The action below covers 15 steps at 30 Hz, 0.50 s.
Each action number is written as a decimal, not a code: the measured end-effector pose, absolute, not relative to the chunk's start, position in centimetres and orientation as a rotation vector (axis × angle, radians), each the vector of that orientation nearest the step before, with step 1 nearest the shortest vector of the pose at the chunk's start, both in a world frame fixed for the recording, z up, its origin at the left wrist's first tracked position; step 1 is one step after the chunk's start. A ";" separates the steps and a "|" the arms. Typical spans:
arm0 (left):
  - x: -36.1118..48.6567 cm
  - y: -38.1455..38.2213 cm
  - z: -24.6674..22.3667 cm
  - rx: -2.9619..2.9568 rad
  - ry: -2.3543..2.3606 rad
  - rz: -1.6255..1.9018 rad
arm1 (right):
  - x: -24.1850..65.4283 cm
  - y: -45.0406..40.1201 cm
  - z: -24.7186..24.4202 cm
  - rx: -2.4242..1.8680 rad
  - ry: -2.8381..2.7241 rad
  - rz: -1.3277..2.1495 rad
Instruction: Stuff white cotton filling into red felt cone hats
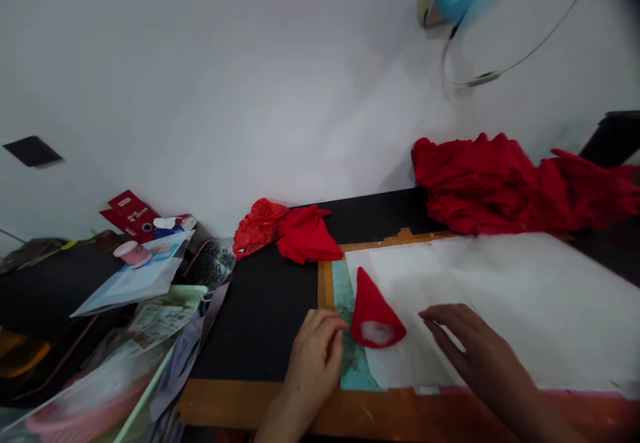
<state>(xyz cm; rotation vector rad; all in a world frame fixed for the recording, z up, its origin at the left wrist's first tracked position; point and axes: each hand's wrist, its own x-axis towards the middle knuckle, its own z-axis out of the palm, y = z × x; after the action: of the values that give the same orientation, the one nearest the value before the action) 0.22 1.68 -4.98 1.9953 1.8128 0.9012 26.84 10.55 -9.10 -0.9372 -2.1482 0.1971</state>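
"So, in the head view, where is the cone (370, 300)?"

"It lies right of the frame's centre, on the left part of the paper (525, 303), partly over the green strip (357, 370). Its mouth shows something white (377, 332)."

"And the hands?"

"The left hand (315, 346), low in the centre, is half curled, with fingertips just beside the cone; whether they touch, I cannot tell. I see nothing held. The right hand (475, 346), at lower right, is apart from it; thumb and forefinger are close together, and nothing shows between them."

"Which step is it, then?"

"In my judgement, the handling of this cone, with no firm hold on it."

"And the next move?"

"To lift it, I think, would call for a gentle grip, because it looks soft."
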 end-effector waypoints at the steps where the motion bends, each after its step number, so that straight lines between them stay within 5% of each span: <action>1: 0.0 1.3 -5.1 2.012 1.814 0.901 | 27.9 10.3 -10.0 -0.958 -2.136 0.143; 8: -0.8 0.7 -7.3 2.200 1.829 0.875 | 35.0 7.3 -18.0 -1.130 -2.139 -0.108; 15: 1.8 3.7 -10.8 2.527 1.551 0.703 | 33.3 7.2 -16.3 -1.218 -2.139 -0.147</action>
<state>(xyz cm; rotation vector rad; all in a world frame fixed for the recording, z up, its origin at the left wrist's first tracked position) 1.80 3.74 -10.80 2.5268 1.5509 0.7029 33.28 7.19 -16.27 -1.2178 -2.1387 -0.1466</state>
